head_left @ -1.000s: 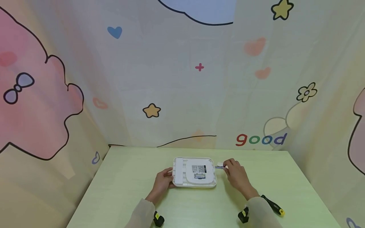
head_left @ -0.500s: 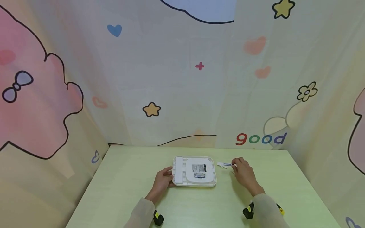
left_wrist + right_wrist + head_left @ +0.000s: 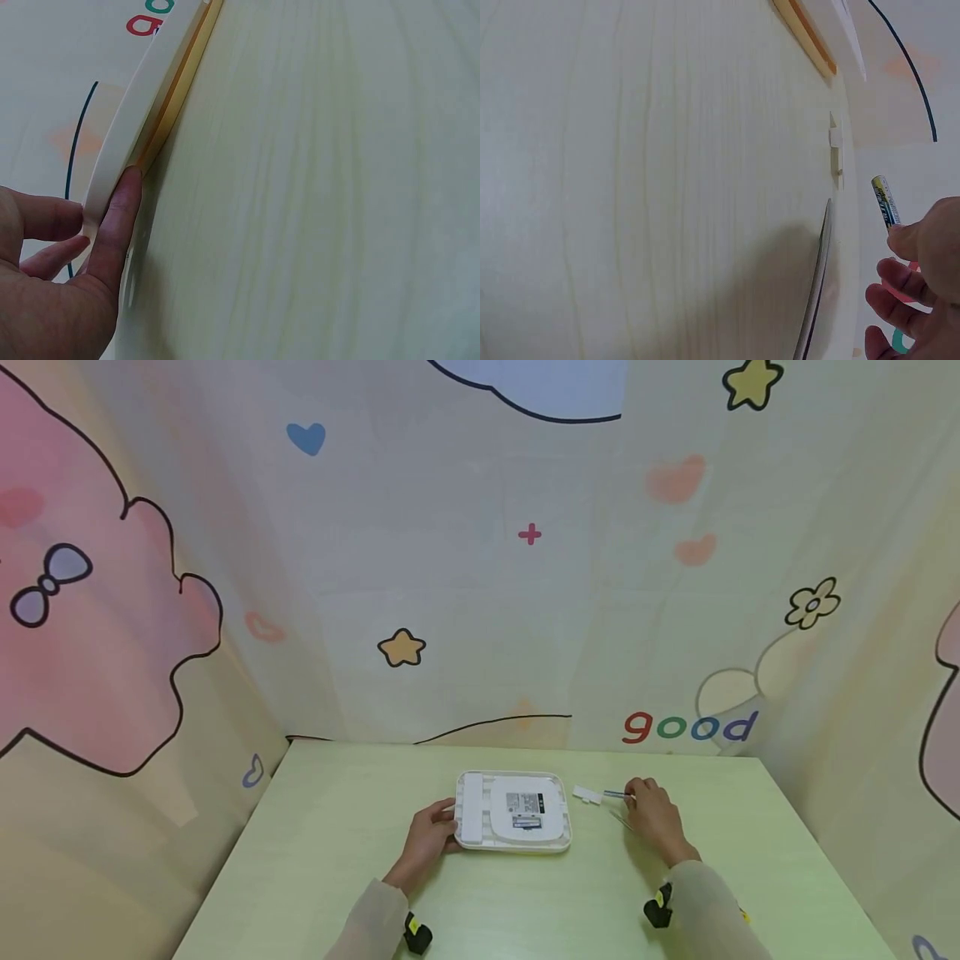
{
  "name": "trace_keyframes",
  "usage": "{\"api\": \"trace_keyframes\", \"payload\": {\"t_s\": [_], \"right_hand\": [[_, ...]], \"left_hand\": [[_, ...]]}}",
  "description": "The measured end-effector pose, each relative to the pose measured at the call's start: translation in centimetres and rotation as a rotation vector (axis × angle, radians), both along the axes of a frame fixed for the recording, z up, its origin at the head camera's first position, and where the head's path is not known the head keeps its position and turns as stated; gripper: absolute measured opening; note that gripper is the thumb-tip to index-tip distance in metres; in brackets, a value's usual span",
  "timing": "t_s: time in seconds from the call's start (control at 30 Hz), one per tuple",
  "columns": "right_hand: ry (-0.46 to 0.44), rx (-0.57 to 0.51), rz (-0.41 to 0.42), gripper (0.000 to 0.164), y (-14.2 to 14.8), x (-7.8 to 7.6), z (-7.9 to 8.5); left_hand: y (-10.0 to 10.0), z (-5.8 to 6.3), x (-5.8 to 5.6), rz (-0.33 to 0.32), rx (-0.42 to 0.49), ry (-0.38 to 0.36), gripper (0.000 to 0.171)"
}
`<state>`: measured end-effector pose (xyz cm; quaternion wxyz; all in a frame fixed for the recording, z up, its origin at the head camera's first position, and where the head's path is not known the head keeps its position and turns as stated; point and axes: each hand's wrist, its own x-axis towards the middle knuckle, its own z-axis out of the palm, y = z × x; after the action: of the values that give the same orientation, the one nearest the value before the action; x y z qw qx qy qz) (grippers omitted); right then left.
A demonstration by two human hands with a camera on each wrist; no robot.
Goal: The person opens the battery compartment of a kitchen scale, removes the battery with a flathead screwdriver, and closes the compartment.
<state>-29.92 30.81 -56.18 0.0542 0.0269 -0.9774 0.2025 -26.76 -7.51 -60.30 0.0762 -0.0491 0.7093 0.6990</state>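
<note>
A flat white device (image 3: 474,810) with a label and a small battery slot (image 3: 527,822) lies on the table, slotted face up. Something silvery shows in the slot, too small to tell. My left hand (image 3: 427,843) grips its left edge; in the left wrist view, fingers lie on both sides of the rim (image 3: 135,127). Off to the right, my right hand (image 3: 656,818) pinches a slim cylindrical battery (image 3: 886,201) by one end, above the table. Between device and hand lies a small white battery cover (image 3: 587,795). Below the hand is a slim pointed metal tool (image 3: 817,277).
The pale wood-grain table (image 3: 315,827) meets a printed curtain (image 3: 465,568) at its back edge. A bit of a yellow-ended handle (image 3: 745,916) shows beside the right sleeve (image 3: 712,910).
My right hand has moved right with the battery, away from the device. The white cover now lies apart on the table. The right forearm now hides most of the screwdriver. My left hand stays put.
</note>
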Motion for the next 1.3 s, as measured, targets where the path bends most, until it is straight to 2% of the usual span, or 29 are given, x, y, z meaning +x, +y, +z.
{"api": "trace_keyframes", "payload": {"t_s": [0.43, 0.8, 1.03, 1.3], "right_hand": [[-0.088, 0.015, -0.006, 0.015, 0.7, -0.4, -0.9], [-0.062, 0.039, -0.014, 0.013, 0.7, -0.8, -1.8], [-0.068, 0.032, -0.017, 0.015, 0.7, -0.7, -1.7], [-0.119, 0.024, -0.034, 0.023, 0.6, -0.9, -1.4]], "left_hand": [[-0.1, 0.0, -0.1, -0.006, 0.005, -0.012, 0.048], [-0.1, 0.1, 0.0, -0.007, 0.004, 0.000, 0.048], [0.0, 0.1, 0.0, 0.006, -0.009, -0.008, 0.048], [0.1, 0.0, -0.1, 0.008, -0.014, 0.006, 0.047]]}}
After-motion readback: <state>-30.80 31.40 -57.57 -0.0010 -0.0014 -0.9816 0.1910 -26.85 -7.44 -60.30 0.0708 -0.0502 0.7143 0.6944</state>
